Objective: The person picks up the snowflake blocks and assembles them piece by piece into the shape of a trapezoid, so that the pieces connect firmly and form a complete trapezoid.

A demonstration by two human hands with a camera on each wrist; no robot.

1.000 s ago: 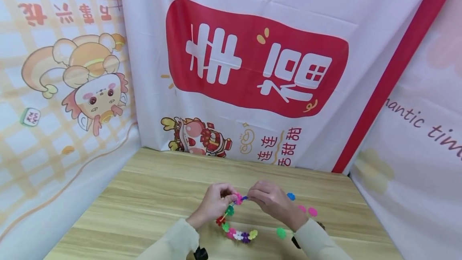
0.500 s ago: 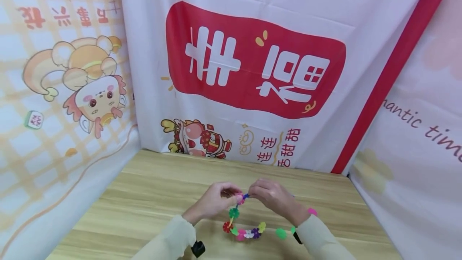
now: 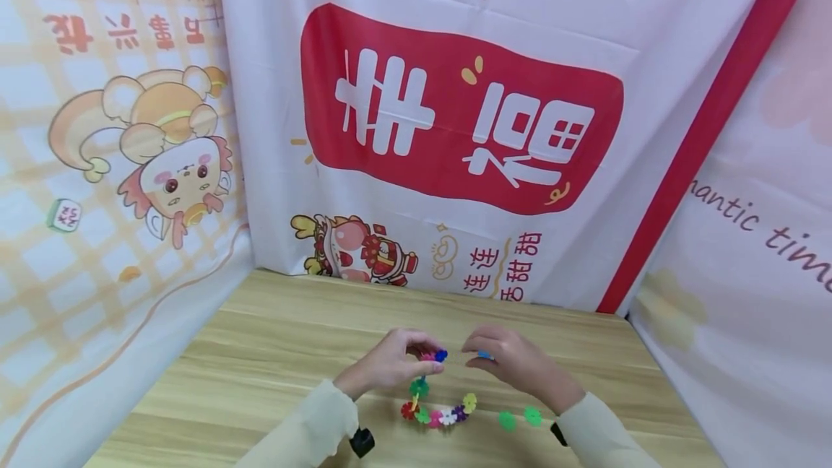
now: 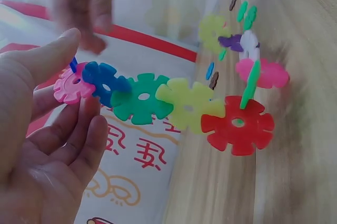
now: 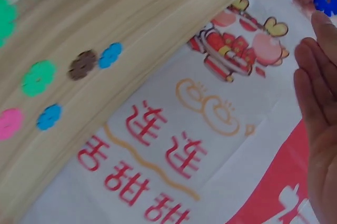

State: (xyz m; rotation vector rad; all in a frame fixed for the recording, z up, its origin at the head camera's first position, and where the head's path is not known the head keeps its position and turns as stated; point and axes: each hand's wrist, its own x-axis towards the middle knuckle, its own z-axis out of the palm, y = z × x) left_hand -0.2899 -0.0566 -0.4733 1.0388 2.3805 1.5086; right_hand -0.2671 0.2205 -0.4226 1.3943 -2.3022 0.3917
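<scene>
Gripped by one end in the left hand (image 3: 393,361), a chain (image 3: 419,386) of discs, curving toward the near edge of the table (image 3: 312,316); apart from it, rightward, the right hand (image 3: 513,361), fingers relaxed. In the right wrist view, hidden in the head view, a brown disc (image 5: 82,65) toward the far edge.

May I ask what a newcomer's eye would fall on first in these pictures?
Probably the large red lettered panel on the cloth behind the table. Next, the colourful chain of flower-shaped discs running from the left hand, below the panel in the head view. Two green discs lie right of the chain.
</scene>
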